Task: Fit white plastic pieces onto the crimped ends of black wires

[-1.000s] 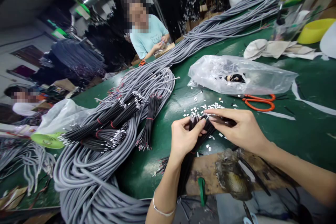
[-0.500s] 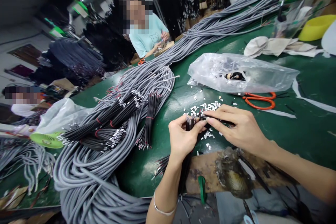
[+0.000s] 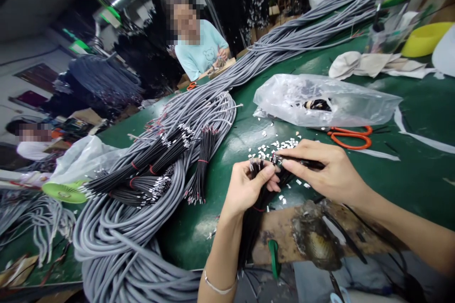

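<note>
My left hand (image 3: 245, 188) grips a bundle of thin black wires (image 3: 256, 215) near its upper end; the bundle hangs down past the table's front edge. My right hand (image 3: 329, 170) pinches the tips of a few black wires from the same bundle, just right of my left thumb. Small white and silver scraps (image 3: 275, 144) lie scattered on the green table (image 3: 419, 170) right behind both hands.
Tied black wire bundles (image 3: 156, 165) rest on a big coil of grey cable (image 3: 142, 227) at left. Orange scissors (image 3: 350, 136) and a clear plastic bag (image 3: 323, 102) lie behind my right hand. A worn wooden block (image 3: 313, 234) sits at the table edge. Two people sit at the far left.
My right hand has slid slightly up and right along the wire tips, and my left hand has shifted a little while holding the bundle.
</note>
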A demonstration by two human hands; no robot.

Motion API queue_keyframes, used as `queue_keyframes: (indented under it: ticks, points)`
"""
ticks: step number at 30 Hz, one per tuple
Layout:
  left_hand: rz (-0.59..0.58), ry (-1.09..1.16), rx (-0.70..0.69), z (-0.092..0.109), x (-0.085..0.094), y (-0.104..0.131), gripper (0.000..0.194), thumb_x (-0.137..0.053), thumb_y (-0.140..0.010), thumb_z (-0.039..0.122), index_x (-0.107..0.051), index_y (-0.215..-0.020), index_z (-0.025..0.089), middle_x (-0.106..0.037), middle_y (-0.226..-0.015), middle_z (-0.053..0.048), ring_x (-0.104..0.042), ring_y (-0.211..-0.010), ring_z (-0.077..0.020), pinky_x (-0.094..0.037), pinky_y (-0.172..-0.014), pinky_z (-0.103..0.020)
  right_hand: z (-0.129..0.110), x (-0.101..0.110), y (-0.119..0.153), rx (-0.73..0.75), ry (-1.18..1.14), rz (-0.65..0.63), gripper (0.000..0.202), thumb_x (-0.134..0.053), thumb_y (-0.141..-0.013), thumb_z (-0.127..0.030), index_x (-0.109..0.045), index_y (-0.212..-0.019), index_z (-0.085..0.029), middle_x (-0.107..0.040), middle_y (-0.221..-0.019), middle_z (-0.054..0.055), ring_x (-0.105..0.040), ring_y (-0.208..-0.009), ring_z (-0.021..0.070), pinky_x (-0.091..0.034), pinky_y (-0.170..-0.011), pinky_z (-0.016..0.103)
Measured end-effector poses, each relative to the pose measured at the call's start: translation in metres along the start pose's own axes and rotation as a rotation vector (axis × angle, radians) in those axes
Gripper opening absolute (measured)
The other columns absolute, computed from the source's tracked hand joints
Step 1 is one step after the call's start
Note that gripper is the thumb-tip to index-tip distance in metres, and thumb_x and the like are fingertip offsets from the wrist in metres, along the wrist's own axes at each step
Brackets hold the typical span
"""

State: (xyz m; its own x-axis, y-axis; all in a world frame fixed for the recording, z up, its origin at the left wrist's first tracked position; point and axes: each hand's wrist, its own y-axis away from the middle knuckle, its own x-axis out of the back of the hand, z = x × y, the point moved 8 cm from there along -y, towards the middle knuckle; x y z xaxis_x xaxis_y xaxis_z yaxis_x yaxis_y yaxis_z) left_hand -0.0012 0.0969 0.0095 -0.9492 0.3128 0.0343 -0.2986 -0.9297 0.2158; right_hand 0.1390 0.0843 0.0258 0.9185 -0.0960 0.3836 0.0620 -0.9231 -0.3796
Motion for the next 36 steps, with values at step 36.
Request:
queue_keyframes:
  ticks: [36]
  points:
    - [0.217,-0.410,-0.069,-0.006,0.023,-0.009,0.016,-0.067,-0.070,0.030,-0.069,-0.076,0.015,-0.070,-0.074,-0.003,-0.064,-0.075,-0.0194,-0.050,-0.067,-0.025,0.010,-0.014,0.004,0.050,0.116,-0.074,0.032,-0.054,-0.078,-0.013,-0.064,-0.107,-0.022,-0.069,-0.091,0.004,-0.064,-0.077,0.0170,-0.048,-0.067,0.027]
